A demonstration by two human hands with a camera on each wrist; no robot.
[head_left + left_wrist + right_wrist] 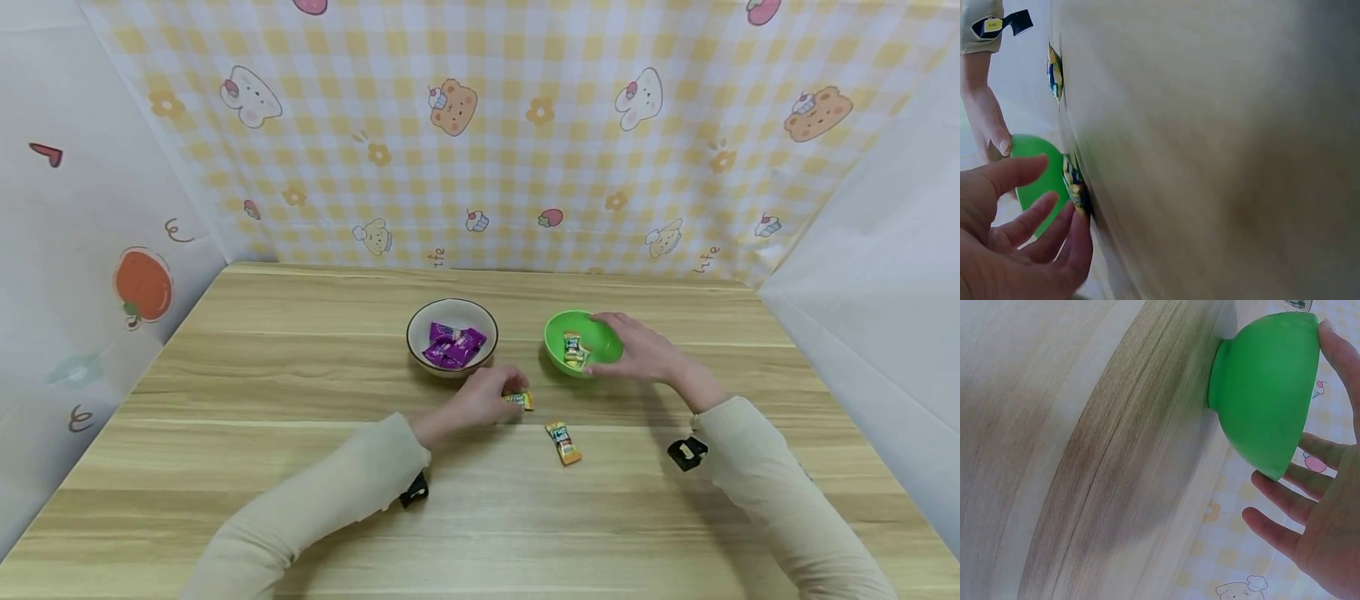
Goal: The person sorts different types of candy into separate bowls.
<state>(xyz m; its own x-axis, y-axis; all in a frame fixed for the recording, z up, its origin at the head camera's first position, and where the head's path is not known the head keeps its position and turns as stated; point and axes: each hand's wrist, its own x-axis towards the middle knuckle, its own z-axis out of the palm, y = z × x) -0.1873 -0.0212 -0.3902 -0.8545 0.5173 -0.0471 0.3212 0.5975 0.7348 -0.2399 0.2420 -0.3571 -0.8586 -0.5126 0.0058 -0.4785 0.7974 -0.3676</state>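
My left hand (pixel 480 396) reaches to a yellow-wrapped candy (pixel 519 401) on the table. In the left wrist view, the fingertips touch that candy (pixel 1074 184) while the thumb stays apart from it. On the right, my right hand (pixel 636 350) holds a green bowl (pixel 557 337) by its rim. The right wrist view shows the thumb on one side of the bowl (pixel 1266 394) and the fingers on the other. Inside the bowl lie yellow-wrapped candies (pixel 574 350). Another yellow-wrapped candy (pixel 563 442) lies nearer the front, touched by neither hand.
Just beyond the left hand stands a white bowl (pixel 420 354) with a dark rim, holding several purple-wrapped candies (pixel 454 346). The wooden table (pixel 300 350) ends at a checked cloth (pixel 510 167) at the back. White sheets hang at both sides.
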